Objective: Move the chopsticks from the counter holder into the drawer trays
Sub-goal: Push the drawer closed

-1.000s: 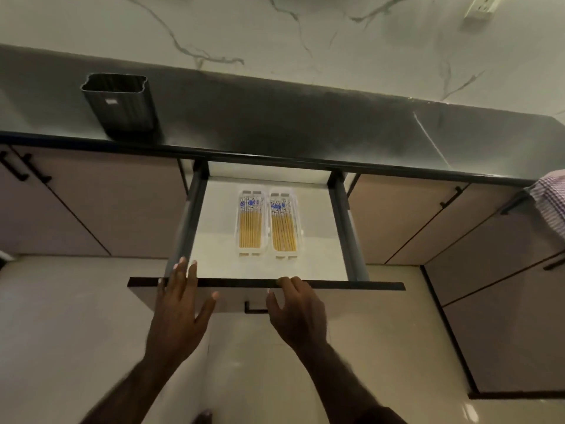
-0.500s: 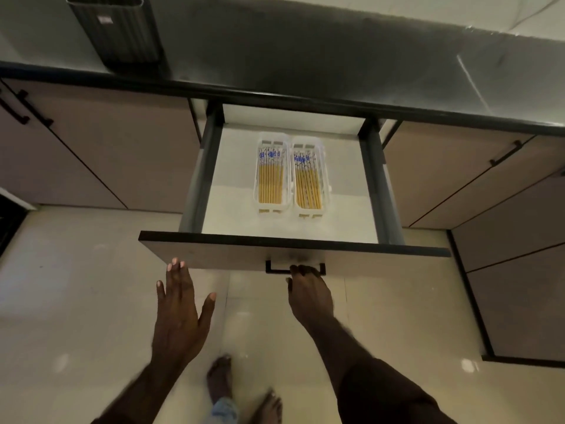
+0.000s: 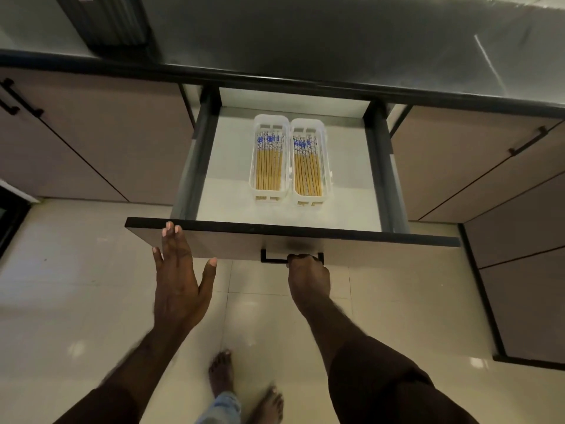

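The drawer (image 3: 305,244) stands pulled out under the dark counter. Inside lie two white trays side by side, the left tray (image 3: 252,166) and the right tray (image 3: 327,166), each filled with several yellow chopsticks (image 3: 268,166) with blue-and-white patterned tops. My right hand (image 3: 308,275) is closed around the black drawer handle (image 3: 270,259). My left hand (image 3: 179,270) lies flat with fingers spread against the drawer front, near its left end. The dark ribbed holder (image 3: 107,21) stands on the counter at the top left, its top cut off by the frame.
Cabinet doors with black handles (image 3: 18,97) flank the drawer on both sides. More cabinet fronts (image 3: 519,270) run along the right. My bare feet (image 3: 223,374) stand on the glossy tiled floor below the drawer.
My right hand dropped from the drawer's top edge onto the handle and closed on it. My left hand came back to rest on the drawer front. The view tilted down.
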The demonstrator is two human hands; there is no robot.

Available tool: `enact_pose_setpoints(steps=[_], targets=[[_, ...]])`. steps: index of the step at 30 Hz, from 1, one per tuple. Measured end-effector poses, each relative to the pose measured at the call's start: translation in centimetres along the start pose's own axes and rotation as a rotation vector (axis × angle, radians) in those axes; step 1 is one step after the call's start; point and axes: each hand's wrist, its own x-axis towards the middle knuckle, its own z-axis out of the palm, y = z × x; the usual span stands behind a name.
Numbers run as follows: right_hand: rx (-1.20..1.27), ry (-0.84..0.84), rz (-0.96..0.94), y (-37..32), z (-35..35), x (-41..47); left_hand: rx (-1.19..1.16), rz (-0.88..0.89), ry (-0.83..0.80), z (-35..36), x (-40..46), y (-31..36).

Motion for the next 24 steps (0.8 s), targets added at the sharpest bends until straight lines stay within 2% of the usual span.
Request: enact_pose_setpoints(steps=[10,18,24], targets=[[-0.008,0.027,0.016,0.1,-3.5,7.5,0.068,0.04,0.017,2.1,7.2,0.5],[0.01,0.036,0.05,-0.2,-7.3,16.5,0.052,0.053,0.033,4.5,16.6,1.6],[0.024,0.046,0.089,-0.5,-10.2,23.2,0.035,0.131,0.07,5.0,24.5,1.7]])
